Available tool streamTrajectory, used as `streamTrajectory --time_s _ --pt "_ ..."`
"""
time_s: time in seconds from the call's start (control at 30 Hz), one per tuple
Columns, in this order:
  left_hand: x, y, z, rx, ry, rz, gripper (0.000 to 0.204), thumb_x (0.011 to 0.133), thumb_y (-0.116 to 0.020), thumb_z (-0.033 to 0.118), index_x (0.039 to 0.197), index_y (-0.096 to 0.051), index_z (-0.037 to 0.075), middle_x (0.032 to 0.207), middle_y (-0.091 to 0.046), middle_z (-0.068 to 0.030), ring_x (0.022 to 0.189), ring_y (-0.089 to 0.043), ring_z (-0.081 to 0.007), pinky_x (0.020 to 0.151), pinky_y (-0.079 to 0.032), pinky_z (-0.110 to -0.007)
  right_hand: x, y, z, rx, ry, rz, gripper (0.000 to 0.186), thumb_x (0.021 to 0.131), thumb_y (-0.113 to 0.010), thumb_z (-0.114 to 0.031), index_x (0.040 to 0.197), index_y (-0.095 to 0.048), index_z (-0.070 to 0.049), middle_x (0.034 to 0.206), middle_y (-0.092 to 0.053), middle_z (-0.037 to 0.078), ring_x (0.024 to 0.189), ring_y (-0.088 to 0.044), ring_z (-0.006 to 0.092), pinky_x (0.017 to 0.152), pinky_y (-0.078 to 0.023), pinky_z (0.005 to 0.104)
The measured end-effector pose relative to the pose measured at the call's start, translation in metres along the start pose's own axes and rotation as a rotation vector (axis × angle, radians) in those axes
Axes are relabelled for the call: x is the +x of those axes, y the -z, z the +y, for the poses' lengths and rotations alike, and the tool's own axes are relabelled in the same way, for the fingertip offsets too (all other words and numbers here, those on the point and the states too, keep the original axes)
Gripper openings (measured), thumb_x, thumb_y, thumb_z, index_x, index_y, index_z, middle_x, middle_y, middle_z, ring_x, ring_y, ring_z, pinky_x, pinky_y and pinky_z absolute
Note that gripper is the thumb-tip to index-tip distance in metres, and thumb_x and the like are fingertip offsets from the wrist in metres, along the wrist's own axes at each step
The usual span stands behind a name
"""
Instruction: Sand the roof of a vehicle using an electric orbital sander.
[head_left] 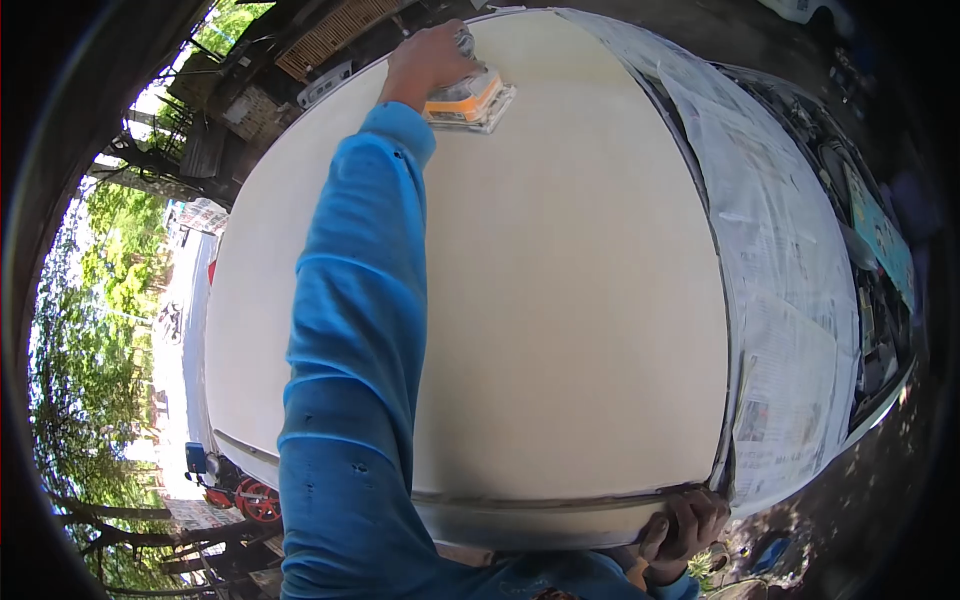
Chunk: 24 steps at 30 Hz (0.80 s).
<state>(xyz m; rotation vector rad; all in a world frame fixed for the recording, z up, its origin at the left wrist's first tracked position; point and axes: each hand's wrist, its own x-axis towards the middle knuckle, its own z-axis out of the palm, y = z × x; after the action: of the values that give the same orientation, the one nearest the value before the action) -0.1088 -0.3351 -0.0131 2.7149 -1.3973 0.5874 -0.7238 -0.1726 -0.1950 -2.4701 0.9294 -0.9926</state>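
My left hand, on a blue-sleeved arm stretched across the roof, is closed round the top of a dusty orange and grey power sander. The sander's flat pad rests on the pale, cream-coloured car roof, near its far side. Close to me at the lower right, my right hand curls its fingers over the roof's near edge, by the corner of the windshield. Part of that hand's palm is hidden.
Newspaper and whitish sheets cover the windshield to the right of the roof. Beyond them lies an open engine bay. A red-wheeled motorcycle stands at lower left, with trees behind. A bamboo slatted panel is at the far side.
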Motion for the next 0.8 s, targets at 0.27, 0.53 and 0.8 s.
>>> streamTrajectory --time_s 0.27,0.53,0.8 --pt "0.016 -0.003 0.041 0.009 -0.006 -0.038 0.082 0.071 -0.082 0.047 0.145 -0.055 0.024 0.135 -0.067 -0.0108 0.125 -0.063 -0.032 0.1 -0.053 -0.049 0.001 0.001 0.003 -0.003 0.008 -0.024 0.027 0.084 -0.056 -0.03 0.097 -0.063 -0.007 0.094 -0.057 0.01 0.09 -0.056 0.0321 0.079 -0.044 0.0477" --pt "0.023 0.001 0.09 0.075 -0.265 0.039 0.054 0.073 -0.081 0.044 0.115 -0.069 0.012 0.107 -0.074 -0.0162 0.101 -0.072 -0.0334 0.086 -0.057 -0.047 0.0 0.002 0.006 0.001 0.007 -0.008 0.023 0.086 -0.059 -0.033 0.094 -0.065 -0.013 0.097 -0.058 0.005 0.09 -0.058 0.0291 0.077 -0.044 0.0454" --pt "0.008 0.013 0.145 -0.052 -0.174 0.023 0.041 0.081 -0.074 0.038 0.11 -0.068 0.009 0.104 -0.074 -0.0158 0.1 -0.071 -0.0354 0.083 -0.057 -0.048 0.002 0.006 0.004 0.031 -0.009 -0.026 0.024 0.082 -0.061 -0.033 0.096 -0.068 -0.014 0.101 -0.058 0.004 0.093 -0.06 0.0283 0.08 -0.045 0.0455"
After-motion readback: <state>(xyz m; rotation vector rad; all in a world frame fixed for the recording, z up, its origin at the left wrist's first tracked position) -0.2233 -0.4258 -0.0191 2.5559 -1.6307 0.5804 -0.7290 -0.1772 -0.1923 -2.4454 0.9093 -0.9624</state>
